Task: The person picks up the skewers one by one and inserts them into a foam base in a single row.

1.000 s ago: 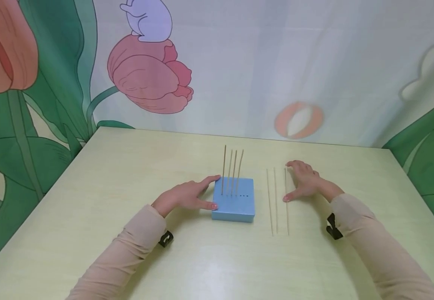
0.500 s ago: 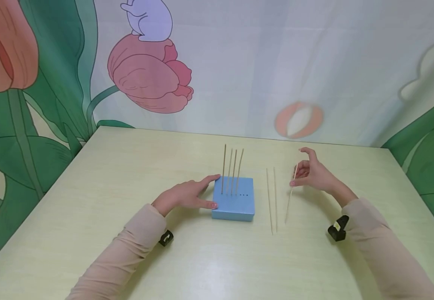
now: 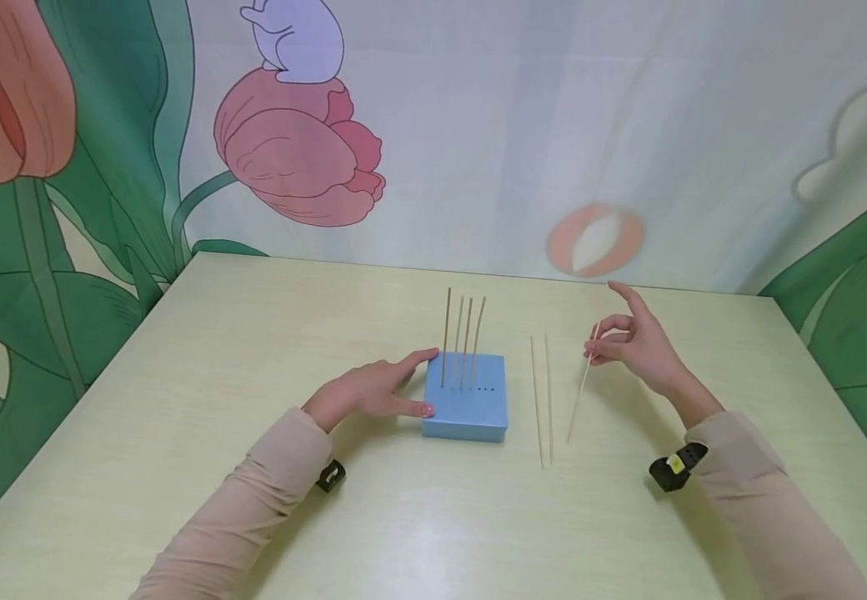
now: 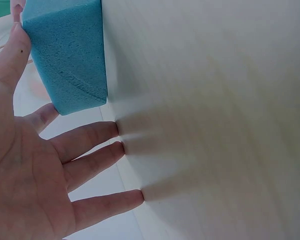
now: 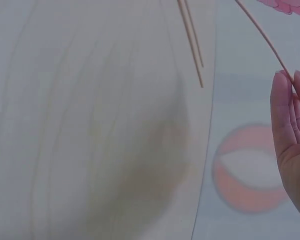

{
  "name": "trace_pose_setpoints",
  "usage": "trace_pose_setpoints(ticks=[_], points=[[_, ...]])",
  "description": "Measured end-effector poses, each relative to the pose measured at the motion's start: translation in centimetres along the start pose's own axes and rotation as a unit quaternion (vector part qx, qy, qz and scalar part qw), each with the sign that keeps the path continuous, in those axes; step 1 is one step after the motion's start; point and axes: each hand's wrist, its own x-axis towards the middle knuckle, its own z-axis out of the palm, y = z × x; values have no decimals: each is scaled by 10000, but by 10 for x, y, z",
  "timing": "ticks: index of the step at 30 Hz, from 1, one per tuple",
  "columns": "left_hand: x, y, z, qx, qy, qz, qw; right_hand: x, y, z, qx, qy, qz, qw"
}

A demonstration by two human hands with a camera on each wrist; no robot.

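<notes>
The right hand (image 3: 639, 346) pinches one thin wooden stick (image 3: 580, 390) between thumb and fingertips, its index finger raised; the stick slants down and toward the person, its lower tip at or just above the worktop (image 3: 253, 333), which of the two the head view does not settle. The left hand (image 3: 369, 390) lies spread and relaxed, thumb and forefinger touching the left side of a blue foam block (image 3: 467, 408) near the middle of the worktop.

Four sticks (image 3: 463, 342) stand upright in a row of holes along the block's far part, with a few dark holes open to their right. Two loose sticks (image 3: 542, 392) lie side by side on the worktop between the block and the held stick, just beside the block and apart from it.

Bare worktop runs wide to the left, to the right of the right hand and toward the near edge; the far edge meets a backdrop painted with tulips and leaves.

The left wrist view alone shows the palm (image 4: 25, 175) open, fingertips (image 4: 115, 130) planted on the worktop, and the block's rough side face (image 4: 67, 55). The right wrist view shows the stick (image 5: 262, 37) passing behind straightened fingers (image 5: 282, 110) and the loose pair's ends (image 5: 192, 45) well short of the worktop's edge.
</notes>
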Motion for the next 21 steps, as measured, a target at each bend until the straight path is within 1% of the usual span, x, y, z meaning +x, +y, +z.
trace_pose_setpoints(ticks=[4, 11, 21], points=[[-1, 1, -1, -16, -19, 8, 10000, -2, -7, 4, -55, 116, -91, 9999], [-1, 0, 0, -43, -20, 53, 10000, -6, -21, 13, -8, 475, -347, 9983], [0, -1, 0, -52, -12, 63, 10000, -9, -38, 29, -229, 626, -724, 9951]])
